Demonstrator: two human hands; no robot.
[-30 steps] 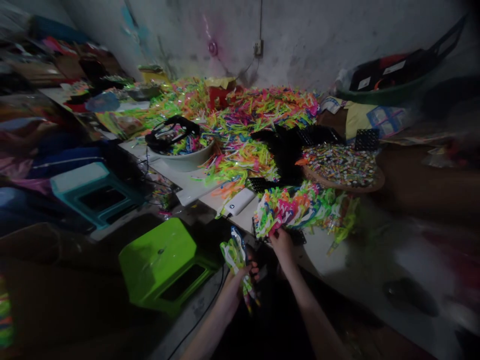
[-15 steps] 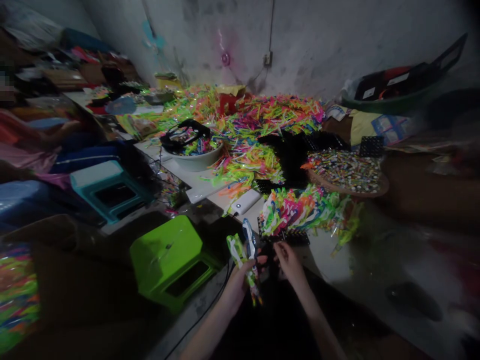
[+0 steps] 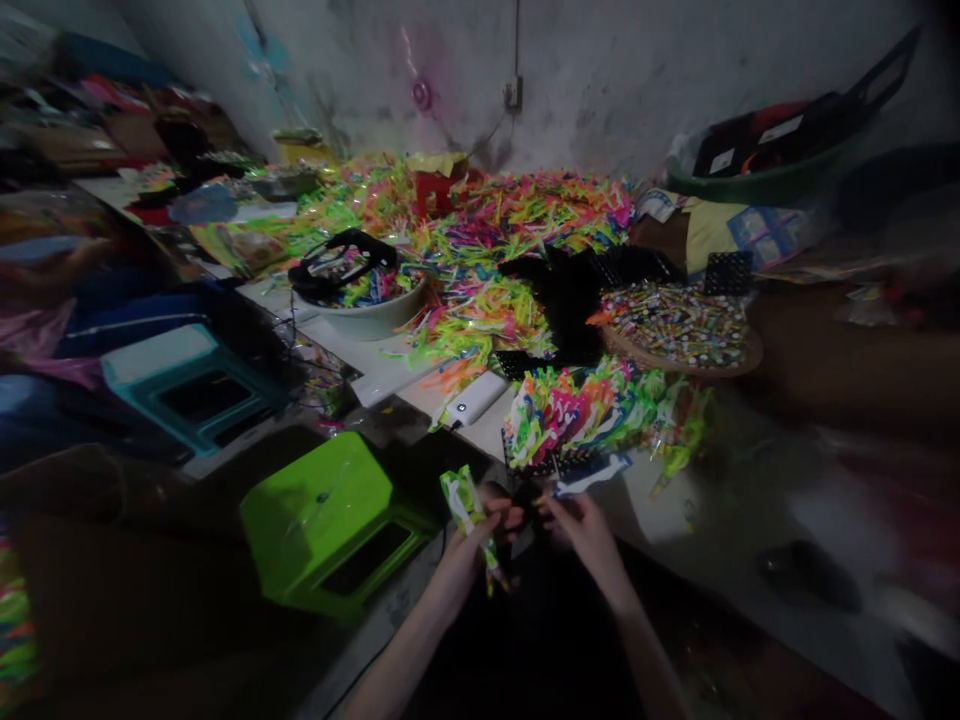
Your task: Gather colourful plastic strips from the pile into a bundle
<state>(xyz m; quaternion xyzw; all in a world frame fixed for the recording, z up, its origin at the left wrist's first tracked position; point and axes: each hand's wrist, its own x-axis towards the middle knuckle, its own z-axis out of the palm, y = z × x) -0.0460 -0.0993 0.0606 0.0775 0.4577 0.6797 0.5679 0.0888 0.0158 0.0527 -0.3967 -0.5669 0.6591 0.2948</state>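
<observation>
Near the table edge (image 3: 660, 500), the left hand (image 3: 469, 545) grips a green bundle (image 3: 466, 503) and the right hand (image 3: 589, 530) pinches a blue-white piece (image 3: 592, 472) — best held steady, pushed straight into the black rack (image 3: 559, 462).

A cluttered table (image 3: 660, 500) carries a heap of neon strips (image 3: 487, 250), a white bowl (image 3: 367, 315), a power bank (image 3: 472, 398) — and a tray of beads (image 3: 679, 330).

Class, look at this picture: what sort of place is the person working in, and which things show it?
Probably a small home workshop for piecework. A heap of neon plastic pieces covers the table, a round tray of small parts lies there, and plastic stools stand beside it.
</observation>
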